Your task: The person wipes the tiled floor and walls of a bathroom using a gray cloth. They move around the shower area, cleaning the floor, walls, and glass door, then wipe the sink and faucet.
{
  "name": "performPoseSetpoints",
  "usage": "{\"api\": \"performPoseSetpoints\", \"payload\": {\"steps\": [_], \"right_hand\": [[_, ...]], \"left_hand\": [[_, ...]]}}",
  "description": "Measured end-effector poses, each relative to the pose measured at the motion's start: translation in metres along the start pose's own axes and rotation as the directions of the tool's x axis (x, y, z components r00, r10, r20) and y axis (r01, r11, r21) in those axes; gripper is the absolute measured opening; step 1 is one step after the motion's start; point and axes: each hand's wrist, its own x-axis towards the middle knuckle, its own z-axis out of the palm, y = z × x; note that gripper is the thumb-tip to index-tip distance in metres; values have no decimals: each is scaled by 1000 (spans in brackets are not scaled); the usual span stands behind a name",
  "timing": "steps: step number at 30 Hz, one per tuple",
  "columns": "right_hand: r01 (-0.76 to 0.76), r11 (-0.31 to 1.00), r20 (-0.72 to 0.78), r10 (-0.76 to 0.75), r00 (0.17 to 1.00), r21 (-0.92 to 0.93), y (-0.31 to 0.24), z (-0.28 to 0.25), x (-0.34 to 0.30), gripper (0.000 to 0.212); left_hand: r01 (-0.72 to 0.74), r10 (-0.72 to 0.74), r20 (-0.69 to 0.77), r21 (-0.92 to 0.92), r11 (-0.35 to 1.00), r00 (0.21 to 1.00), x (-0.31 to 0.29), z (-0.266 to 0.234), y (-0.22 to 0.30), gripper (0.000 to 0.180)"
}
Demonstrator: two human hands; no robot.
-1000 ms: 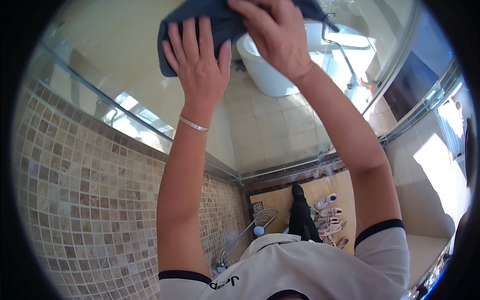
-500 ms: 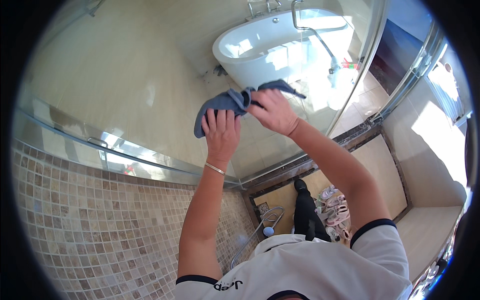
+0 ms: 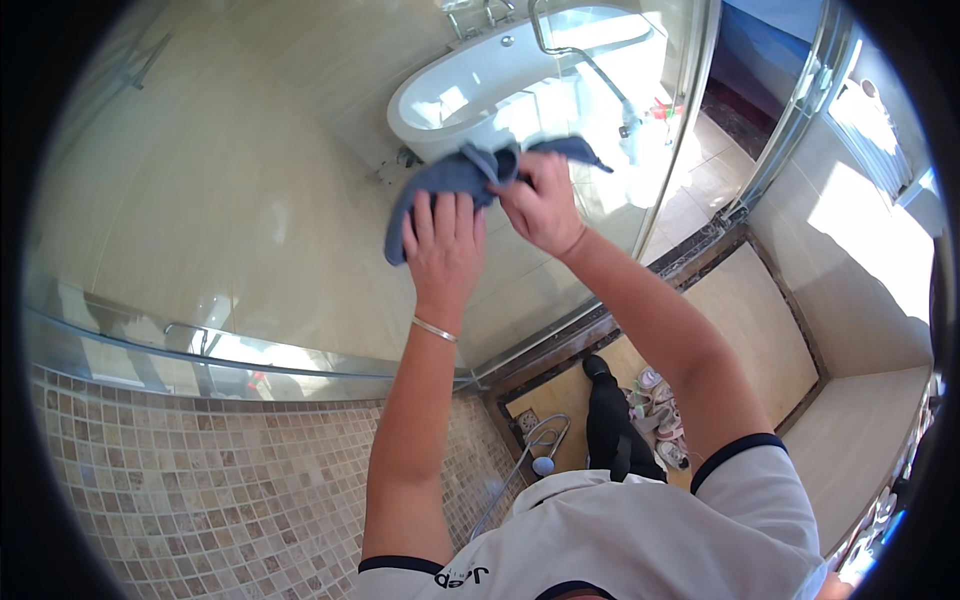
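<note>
A dark blue-grey cloth (image 3: 465, 170) is bunched between both hands, raised in front of a glass panel (image 3: 320, 230). My left hand (image 3: 443, 240), with a thin bangle at the wrist, spreads its fingers over the cloth's left part and presses on it. My right hand (image 3: 543, 205) grips the cloth's gathered middle, fingers closed around it. A loose end of the cloth sticks out to the right past the right hand's knuckles. The palms and the cloth's far side are hidden.
Beyond the glass stands a white bathtub (image 3: 440, 115) with a metal tap. Mosaic tiles (image 3: 230, 480) cover the wall at lower left. A shower head (image 3: 543, 466) on a hose and several shoes (image 3: 660, 420) lie on the floor near my leg. A metal-edged glass door (image 3: 690, 110) is at right.
Both hands stay on the cloth; the right hand has turned, its fingers now curled more tightly around the gathered middle. The view has shifted, so the bathtub appears further left.
</note>
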Motion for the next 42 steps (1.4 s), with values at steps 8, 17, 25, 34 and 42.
{"api": "performPoseSetpoints", "payload": {"steps": [8, 17, 25, 34, 42], "right_hand": [[-7, 998, 219, -5, 976, 55, 23, -41, 34, 29], [-84, 996, -177, 79, 981, -19, 52, -35, 54, 33], [-278, 960, 138, 270, 953, 40, 45, -49, -40, 29], [-95, 995, -231, 89, 969, -15, 94, -78, 95, 32], [-399, 915, -110, 391, 914, -62, 69, -45, -89, 28]], "left_hand": [[-71, 70, -15, -122, 990, 997, 35, -6, 12, 43], [-46, 40, -94, -60, 997, 995, 99, -5, 42, 52], [-154, 180, 94, -235, 960, 979, 29, 24, 60, 52], [-162, 121, -171, -250, 955, 978, 156, -14, 74, 57], [-217, 256, 127, -260, 941, 958, 11, 57, 95, 59]]}}
